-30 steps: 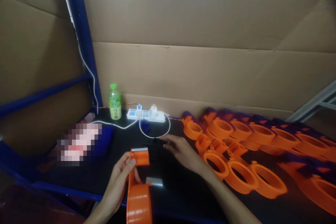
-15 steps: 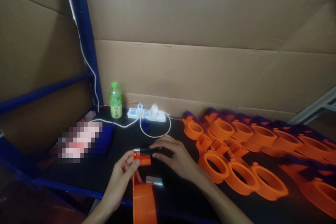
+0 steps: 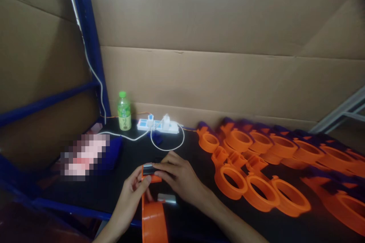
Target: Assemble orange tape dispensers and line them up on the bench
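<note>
My left hand is closed around the upper end of an orange plastic part, which has a wide ring at its lower end. The thumb presses on its front near the top. My right hand pinches a short black cylinder with a ribbed silver end, lying against the upper end of the orange part. My right fingers cover some of the cylinder, so I cannot tell how far it sits inside. A flat silver metal piece shows just right of the orange part, below my right hand.
Several similar orange ring parts lie in rows on the right of the black tabletop, many with dark blue pieces. Behind stand a green-capped bottle and a white power strip with looped cable. Cardboard walls the back.
My right hand has moved left along the black cylinder, closer to the orange part, and less of the cylinder shows. My left hand keeps its grip. The view has shifted slightly.
</note>
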Motion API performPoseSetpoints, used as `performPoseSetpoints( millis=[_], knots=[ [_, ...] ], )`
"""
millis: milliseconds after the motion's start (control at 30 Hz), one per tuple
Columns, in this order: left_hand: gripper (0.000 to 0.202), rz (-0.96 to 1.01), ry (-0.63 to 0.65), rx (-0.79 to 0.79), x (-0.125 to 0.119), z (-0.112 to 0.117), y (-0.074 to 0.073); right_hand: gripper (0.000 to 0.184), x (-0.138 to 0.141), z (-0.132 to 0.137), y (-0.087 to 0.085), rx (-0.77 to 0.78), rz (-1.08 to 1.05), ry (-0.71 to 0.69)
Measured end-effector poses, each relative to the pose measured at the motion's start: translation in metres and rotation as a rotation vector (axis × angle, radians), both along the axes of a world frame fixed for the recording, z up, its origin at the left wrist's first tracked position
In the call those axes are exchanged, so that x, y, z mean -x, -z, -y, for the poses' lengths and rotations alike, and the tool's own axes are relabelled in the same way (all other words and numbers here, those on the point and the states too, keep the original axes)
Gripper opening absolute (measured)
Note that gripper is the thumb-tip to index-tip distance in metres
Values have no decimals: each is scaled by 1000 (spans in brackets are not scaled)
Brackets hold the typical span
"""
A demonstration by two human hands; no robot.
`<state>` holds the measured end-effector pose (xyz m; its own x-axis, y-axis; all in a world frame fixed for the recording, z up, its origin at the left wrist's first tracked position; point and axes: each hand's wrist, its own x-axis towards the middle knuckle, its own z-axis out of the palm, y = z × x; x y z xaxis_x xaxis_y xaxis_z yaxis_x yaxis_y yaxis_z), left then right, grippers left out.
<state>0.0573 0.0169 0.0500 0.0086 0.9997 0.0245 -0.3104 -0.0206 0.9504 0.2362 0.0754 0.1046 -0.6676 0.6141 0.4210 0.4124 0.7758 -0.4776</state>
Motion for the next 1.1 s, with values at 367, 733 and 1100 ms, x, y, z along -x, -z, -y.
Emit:
performPoseSetpoints(
  millis=[367,733,1100],
  knots=[
    [38,269,-53,128,-2,10,-22,33,4,-72,1,-61,224,298],
    [23,220,-57,148,5,5,-15,22,12,-110,27,-64,313,366],
    [26,342,-168,200,2,6,-18,21,4,-53,10,-59,-55,235]
  ],
)
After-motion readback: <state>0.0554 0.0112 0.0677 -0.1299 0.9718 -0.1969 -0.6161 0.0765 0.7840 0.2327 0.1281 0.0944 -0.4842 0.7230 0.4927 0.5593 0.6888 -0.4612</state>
